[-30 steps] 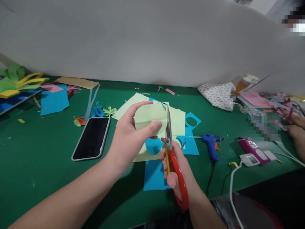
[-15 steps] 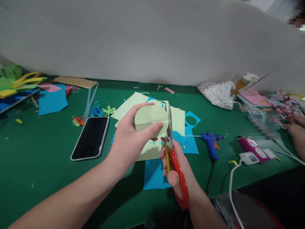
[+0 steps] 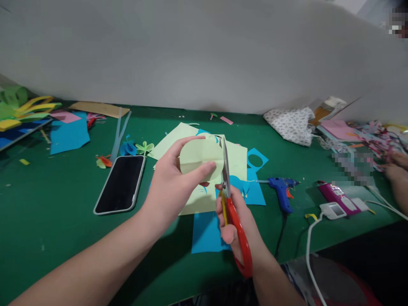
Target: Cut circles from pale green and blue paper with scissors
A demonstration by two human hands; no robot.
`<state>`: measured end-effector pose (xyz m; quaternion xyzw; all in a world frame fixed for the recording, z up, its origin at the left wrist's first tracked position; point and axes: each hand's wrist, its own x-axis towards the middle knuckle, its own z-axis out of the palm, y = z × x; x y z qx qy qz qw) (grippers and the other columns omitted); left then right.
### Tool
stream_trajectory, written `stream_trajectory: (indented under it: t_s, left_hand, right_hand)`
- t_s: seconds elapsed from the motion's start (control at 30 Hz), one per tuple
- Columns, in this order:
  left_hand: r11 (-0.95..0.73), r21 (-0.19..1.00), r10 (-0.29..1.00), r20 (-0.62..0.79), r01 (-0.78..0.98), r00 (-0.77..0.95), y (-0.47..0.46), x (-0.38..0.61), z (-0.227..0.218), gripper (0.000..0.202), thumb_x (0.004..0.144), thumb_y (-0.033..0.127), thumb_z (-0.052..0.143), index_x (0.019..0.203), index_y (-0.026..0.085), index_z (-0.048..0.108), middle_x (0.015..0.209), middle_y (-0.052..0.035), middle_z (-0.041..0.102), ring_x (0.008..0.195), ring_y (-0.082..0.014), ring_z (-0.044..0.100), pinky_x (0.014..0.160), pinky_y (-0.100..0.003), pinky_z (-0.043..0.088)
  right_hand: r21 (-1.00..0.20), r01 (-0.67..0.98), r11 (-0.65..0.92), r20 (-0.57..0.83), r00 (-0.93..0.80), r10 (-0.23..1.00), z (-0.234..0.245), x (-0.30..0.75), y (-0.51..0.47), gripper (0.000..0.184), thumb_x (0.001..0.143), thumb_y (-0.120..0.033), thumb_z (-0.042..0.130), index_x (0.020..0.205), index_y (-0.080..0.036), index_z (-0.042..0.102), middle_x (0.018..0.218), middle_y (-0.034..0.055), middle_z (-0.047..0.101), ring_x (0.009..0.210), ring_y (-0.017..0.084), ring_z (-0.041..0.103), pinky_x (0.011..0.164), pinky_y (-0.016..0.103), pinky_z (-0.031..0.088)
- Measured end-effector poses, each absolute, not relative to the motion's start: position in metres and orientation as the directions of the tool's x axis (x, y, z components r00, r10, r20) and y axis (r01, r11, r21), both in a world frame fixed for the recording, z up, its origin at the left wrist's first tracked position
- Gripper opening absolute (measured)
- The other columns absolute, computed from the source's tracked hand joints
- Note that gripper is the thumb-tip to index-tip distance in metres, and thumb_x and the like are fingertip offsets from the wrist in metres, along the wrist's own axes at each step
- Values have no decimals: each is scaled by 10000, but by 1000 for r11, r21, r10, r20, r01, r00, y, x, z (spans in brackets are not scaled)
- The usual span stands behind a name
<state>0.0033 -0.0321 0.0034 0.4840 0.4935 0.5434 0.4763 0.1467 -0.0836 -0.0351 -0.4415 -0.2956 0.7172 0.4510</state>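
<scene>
My left hand pinches a rounded piece of pale green paper, thumb on its near face and fingers behind it. A faint crease crosses the piece. My right hand is wrapped round the handles of a pair of scissors, red on one side and yellow on the other. The blades point up and away from me, along the right edge of the paper. Beneath both hands lie pale green sheets and blue paper, partly covered by my hands.
A phone lies left, near small paper flowers. At right are a blue glue gun, a white cable and a magenta packet. Another person's hand is at the far right. A grey wall stands behind the table.
The scissors' blades have shifted slightly left against the paper's right edge, and my right thumb has moved a little. My left hand keeps nearly the same hold.
</scene>
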Motion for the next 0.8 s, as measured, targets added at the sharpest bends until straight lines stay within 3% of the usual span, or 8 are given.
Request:
stream_trajectory:
  t_s: [0.33, 0.5, 0.67, 0.8]
  left_hand:
    - [-90, 995, 993, 87, -41, -76, -30, 1, 0, 393, 723, 310, 777, 1091, 241, 657, 962, -24, 715, 748, -215, 703, 508, -269, 582]
    - [-116, 992, 991, 113, -46, -72, -29, 0, -2, 391, 732, 311, 773, 1095, 236, 648, 965, -21, 716, 755, -206, 702, 510, -264, 584]
    - [-142, 987, 988, 136, -73, -75, -28, 0, -4, 365, 733, 284, 770, 1073, 238, 645, 936, -10, 719, 774, -202, 696, 518, -250, 585]
    - [-133, 987, 990, 127, -91, -63, -28, -1, -3, 346, 739, 266, 765, 1066, 266, 649, 947, -2, 729, 815, -215, 700, 545, -275, 588]
  right_hand:
    - [-850, -353, -390, -337, -203, 919, -41, 148, -86, 621, 556, -572, 873, 1084, -333, 652, 717, -62, 348, 527, 72, 315, 451, 196, 476]
    - [-900, -272, -340, -298, -183, 937, -46, 152, -88, 830, 401, -608, 894, 1141, -350, 620, 769, -57, 395, 557, 67, 334, 447, 160, 389]
    - [-902, -285, -323, -283, -173, 943, -53, 153, -88, 729, 550, -635, 844, 1165, -324, 605, 786, -37, 403, 569, 90, 443, 457, 192, 430]
    - [-896, -302, -325, -285, -170, 943, -52, 152, -87, 747, 504, -569, 900, 1147, -320, 611, 758, -50, 397, 534, 82, 428, 456, 208, 469]
